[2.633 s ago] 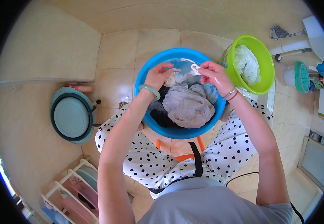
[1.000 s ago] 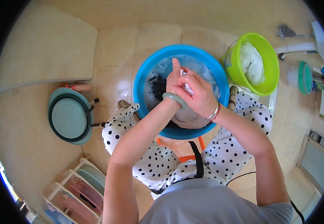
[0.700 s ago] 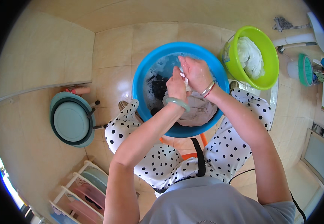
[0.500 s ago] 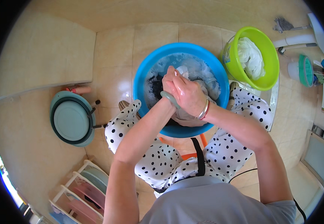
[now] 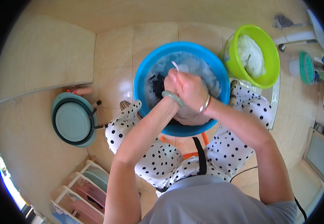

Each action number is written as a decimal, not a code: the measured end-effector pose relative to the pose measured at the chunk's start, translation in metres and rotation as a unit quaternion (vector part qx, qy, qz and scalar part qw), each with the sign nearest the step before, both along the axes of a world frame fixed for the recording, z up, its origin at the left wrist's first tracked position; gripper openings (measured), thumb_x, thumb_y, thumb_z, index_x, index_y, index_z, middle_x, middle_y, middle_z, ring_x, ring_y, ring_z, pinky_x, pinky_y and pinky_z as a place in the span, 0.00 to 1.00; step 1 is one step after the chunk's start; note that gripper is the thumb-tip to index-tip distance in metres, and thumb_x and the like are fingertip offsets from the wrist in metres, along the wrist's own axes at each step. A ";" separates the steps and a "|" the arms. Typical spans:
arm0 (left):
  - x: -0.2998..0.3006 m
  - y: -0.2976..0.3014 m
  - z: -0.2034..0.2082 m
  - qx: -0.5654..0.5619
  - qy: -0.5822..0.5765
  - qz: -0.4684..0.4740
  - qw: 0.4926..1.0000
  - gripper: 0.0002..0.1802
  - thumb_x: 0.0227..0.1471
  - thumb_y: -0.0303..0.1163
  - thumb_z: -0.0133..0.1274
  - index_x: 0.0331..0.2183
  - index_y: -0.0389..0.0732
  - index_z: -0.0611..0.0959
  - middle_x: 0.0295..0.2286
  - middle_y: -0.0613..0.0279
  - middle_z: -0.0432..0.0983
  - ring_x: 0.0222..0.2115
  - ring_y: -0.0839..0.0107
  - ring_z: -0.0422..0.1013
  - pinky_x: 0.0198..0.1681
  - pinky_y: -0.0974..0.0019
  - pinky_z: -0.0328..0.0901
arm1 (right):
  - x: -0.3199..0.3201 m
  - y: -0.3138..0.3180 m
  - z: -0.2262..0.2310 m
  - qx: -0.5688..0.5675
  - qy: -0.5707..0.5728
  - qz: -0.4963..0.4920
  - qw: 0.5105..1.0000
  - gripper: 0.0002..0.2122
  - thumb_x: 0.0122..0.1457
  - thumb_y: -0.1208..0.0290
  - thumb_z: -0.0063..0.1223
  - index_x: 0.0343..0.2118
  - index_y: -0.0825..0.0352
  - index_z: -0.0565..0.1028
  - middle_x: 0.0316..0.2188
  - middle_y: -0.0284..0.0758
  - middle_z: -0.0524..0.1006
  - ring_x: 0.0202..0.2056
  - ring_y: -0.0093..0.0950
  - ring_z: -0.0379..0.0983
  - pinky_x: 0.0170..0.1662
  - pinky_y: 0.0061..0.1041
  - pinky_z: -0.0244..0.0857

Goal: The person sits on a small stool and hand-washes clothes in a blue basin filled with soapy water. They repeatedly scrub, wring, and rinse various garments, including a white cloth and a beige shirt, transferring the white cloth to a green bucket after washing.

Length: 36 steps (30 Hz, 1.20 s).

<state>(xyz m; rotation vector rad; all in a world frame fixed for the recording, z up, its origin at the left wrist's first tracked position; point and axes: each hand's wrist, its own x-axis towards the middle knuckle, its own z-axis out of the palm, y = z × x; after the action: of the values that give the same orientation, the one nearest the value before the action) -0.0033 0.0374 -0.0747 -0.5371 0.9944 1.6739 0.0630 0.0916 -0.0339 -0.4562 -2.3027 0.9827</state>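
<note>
Both hands are closed over a large blue wash basin [image 5: 141, 74] of sudsy water. My left hand [image 5: 170, 83], below a green bangle, is pressed against my right hand [image 5: 193, 89], which wears a silver bracelet at the wrist. Between them they grip a pale garment [image 5: 191, 116], whose pinkish-beige cloth hangs into the basin under the wrists. A thin pale end of fabric [image 5: 175, 65] pokes out beyond the fingers. Dark cloth [image 5: 157, 86] soaks on the left side of the water, and whitish, foamy cloth [image 5: 210, 78] lies at the right. Most of the fingertips are hidden.
A lime green bucket [image 5: 272, 61] with white cloth [image 5: 250, 56] inside stands right of the basin. Folded teal basins [image 5: 72, 121] lean at the left wall. A white rack [image 5: 70, 192] holds more basins at lower left. An orange stool [image 5: 190, 155] shows between my knees.
My hands have turned and drawn slightly nearer over the basin, still pressed together. The thin fabric end now sticks out beyond them, and less of the pale cloth beside the fingers shows.
</note>
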 end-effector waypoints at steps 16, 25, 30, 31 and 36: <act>0.019 0.009 0.041 -0.117 0.101 -0.113 0.982 0.17 0.57 0.49 0.39 0.29 0.48 0.73 0.19 0.70 0.68 0.15 0.79 0.61 0.13 0.75 0.49 | -0.003 0.059 -0.034 -0.089 -0.160 -0.056 0.981 0.12 0.59 0.65 0.46 0.26 0.68 0.73 0.24 0.46 0.74 0.21 0.42 0.69 0.24 0.36 0.61; -0.011 -0.007 0.057 -0.164 0.782 -0.268 0.538 0.28 0.52 0.55 0.48 0.40 0.40 0.69 0.26 0.62 0.75 0.23 0.74 0.71 0.20 0.69 0.65 | 0.003 0.073 0.018 -0.674 -0.060 0.118 0.727 0.16 0.60 0.61 0.44 0.32 0.72 0.75 0.33 0.37 0.76 0.34 0.25 0.74 0.37 0.22 0.68; -0.025 0.001 0.086 -0.065 0.483 -0.194 0.851 0.18 0.55 0.44 0.48 0.32 0.37 0.76 0.21 0.63 0.74 0.17 0.75 0.70 0.13 0.76 0.61 | 0.008 0.065 0.008 -0.360 -0.026 0.097 0.927 0.20 0.45 0.82 0.42 0.46 0.67 0.68 0.43 0.34 0.73 0.46 0.27 0.69 0.49 0.26 0.61; -0.028 -0.001 0.092 -0.035 0.450 -0.188 0.872 0.18 0.56 0.45 0.48 0.32 0.37 0.76 0.20 0.63 0.73 0.17 0.76 0.69 0.13 0.76 0.60 | 0.007 0.058 0.011 -0.314 -0.019 0.106 0.943 0.20 0.45 0.82 0.44 0.45 0.67 0.68 0.42 0.33 0.73 0.46 0.26 0.68 0.48 0.27 0.62; -0.041 -0.003 0.105 0.014 0.375 -0.107 0.921 0.19 0.57 0.46 0.45 0.31 0.38 0.77 0.19 0.64 0.72 0.16 0.79 0.67 0.14 0.77 0.59 | 0.009 0.047 -0.002 -0.343 -0.109 0.146 0.922 0.21 0.48 0.76 0.58 0.47 0.65 0.66 0.39 0.35 0.74 0.41 0.24 0.70 0.45 0.26 0.64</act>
<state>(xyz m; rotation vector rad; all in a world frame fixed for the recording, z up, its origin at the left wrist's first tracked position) -0.0446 0.0343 0.0305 0.2721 1.5040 1.7094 0.0718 0.1385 -0.0362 -0.5202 -2.1974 1.9959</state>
